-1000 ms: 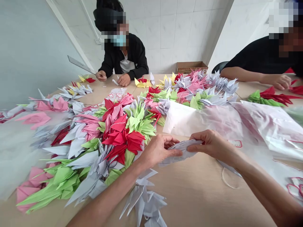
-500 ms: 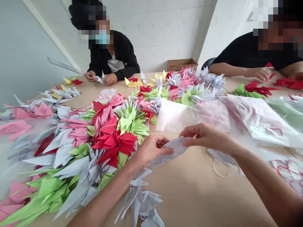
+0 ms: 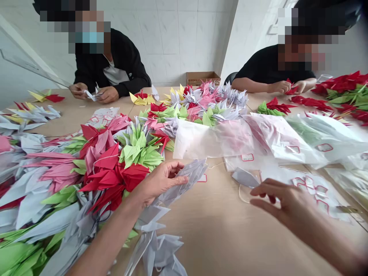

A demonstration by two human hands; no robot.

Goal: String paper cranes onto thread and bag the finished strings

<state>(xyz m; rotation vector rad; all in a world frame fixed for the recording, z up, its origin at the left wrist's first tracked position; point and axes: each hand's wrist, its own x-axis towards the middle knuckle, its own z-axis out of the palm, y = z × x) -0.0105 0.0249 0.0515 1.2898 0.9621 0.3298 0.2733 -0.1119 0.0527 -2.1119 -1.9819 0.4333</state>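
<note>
Held in my left hand (image 3: pixel 162 181) is a stack of pale grey folded paper cranes (image 3: pixel 193 173), gripped between thumb and fingers. A trail of unfolded-winged grey cranes (image 3: pixel 161 245) hangs below that wrist onto the table. My right hand (image 3: pixel 283 201) has its fingers apart and nothing in them. Just left of its fingertips lies another flat grey folded paper piece (image 3: pixel 244 178), with a loop of white string (image 3: pixel 240 196) beside it. A large heap of cranes in red, pink, green and grey, including a green cluster (image 3: pixel 140 151) and a red cluster (image 3: pixel 120 176), lies beyond my left arm.
Translucent plastic bags (image 3: pixel 198 140) cross the table ahead, with red-bordered labels (image 3: pixel 312 188) on the right. Two people sit opposite, one in a black jacket (image 3: pixel 126 57), one in a black shirt (image 3: pixel 258 67), each handling folded paper. A cardboard box (image 3: pixel 202 78) stands behind.
My right hand has let go of the grey stack and moved right and down, toward the flat grey piece. My left hand keeps the stack. The view has swung right.
</note>
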